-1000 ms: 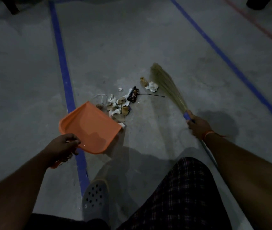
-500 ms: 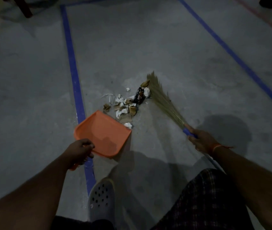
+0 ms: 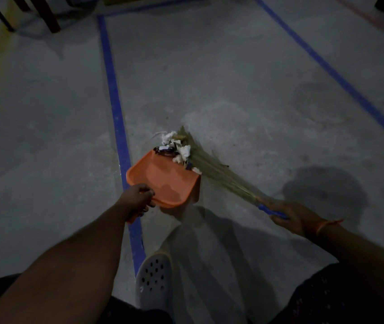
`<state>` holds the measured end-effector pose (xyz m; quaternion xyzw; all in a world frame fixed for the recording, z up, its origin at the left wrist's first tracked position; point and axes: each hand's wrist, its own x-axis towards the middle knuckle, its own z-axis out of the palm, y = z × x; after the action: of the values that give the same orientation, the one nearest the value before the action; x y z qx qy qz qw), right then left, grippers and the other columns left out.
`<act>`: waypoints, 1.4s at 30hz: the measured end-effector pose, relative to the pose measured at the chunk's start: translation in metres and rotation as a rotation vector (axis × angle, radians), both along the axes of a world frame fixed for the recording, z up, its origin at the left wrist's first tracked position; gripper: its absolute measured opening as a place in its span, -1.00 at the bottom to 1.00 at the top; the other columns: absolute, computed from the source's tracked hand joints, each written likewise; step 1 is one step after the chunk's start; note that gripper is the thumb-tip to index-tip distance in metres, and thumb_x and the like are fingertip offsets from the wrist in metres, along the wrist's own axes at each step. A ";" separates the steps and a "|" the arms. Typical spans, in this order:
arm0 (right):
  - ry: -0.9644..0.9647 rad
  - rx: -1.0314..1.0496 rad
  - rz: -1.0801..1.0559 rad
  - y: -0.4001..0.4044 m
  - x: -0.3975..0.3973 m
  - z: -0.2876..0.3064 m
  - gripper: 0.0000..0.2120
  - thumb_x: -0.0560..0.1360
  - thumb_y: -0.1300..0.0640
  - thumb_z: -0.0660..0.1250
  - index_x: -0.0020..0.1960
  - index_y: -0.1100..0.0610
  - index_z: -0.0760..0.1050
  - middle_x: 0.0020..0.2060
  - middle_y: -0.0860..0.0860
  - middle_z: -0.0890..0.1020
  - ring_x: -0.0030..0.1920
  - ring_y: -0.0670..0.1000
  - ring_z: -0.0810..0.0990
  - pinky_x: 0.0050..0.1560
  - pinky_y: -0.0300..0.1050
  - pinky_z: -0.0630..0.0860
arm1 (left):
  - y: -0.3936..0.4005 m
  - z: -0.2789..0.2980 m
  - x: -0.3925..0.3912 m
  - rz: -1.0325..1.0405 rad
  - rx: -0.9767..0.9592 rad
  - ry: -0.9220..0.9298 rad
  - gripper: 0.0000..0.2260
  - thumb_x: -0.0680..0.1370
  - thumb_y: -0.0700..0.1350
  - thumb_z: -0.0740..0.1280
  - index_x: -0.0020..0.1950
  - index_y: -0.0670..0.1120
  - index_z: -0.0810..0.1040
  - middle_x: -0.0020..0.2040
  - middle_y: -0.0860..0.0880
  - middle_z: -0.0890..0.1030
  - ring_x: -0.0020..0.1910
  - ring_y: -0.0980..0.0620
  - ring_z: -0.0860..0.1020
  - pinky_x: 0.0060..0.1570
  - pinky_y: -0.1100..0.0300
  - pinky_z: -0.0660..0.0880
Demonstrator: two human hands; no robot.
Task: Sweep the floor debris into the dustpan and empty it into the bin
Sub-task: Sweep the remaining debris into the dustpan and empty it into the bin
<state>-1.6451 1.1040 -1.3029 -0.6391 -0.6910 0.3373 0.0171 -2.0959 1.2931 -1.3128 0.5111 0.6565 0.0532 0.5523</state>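
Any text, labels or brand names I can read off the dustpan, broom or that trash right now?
No text is legible.
Dark wrapper at the dustpan's lip: a pale patch that may be a label, too blurred and dim to read.
Dustpan, broom and its blue handle: no markings visible.
Blue tape on the floor: plain lines, no writing.

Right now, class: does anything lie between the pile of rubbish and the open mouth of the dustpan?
Nothing visible does. The rubbish lies right at the dustpan's front lip, with the broom pressed against its far side.
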 end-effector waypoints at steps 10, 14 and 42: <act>-0.014 0.193 0.073 -0.023 -0.002 0.012 -0.49 0.56 -0.03 0.21 0.50 -0.07 0.27 0.20 0.04 0.62 0.07 -0.05 0.59 0.09 -0.46 0.36 | 0.011 -0.009 0.019 0.036 0.007 -0.025 -0.86 0.69 -0.09 0.28 0.05 -0.12 0.56 -0.11 -0.28 0.68 -0.37 -0.07 0.49 -0.42 0.18 0.40; -0.006 0.204 -0.012 -0.031 0.012 0.008 -0.60 0.50 -0.23 0.16 0.33 -0.29 0.41 0.00 -0.08 0.66 -0.11 -0.11 0.63 -0.05 -0.19 0.55 | 0.011 -0.012 0.024 0.054 0.023 -0.037 -0.86 0.68 -0.08 0.27 0.06 -0.12 0.56 -0.14 -0.24 0.68 -0.40 -0.04 0.50 -0.42 0.21 0.40; -0.172 -0.183 -0.367 -0.055 0.041 0.004 -0.87 0.53 0.03 0.36 0.08 -0.05 0.54 -0.15 0.06 0.62 -0.23 -0.01 0.57 -0.27 -0.19 0.37 | -0.006 -0.018 0.032 0.042 -0.009 -0.055 -0.88 0.68 -0.12 0.27 0.02 -0.12 0.55 -0.22 -0.23 0.64 -0.46 -0.02 0.45 -0.46 0.23 0.34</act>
<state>-1.6037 1.0491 -1.2986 -0.7794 -0.5285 0.3342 -0.0386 -2.0641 1.2871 -1.3304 0.4931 0.6518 0.0761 0.5711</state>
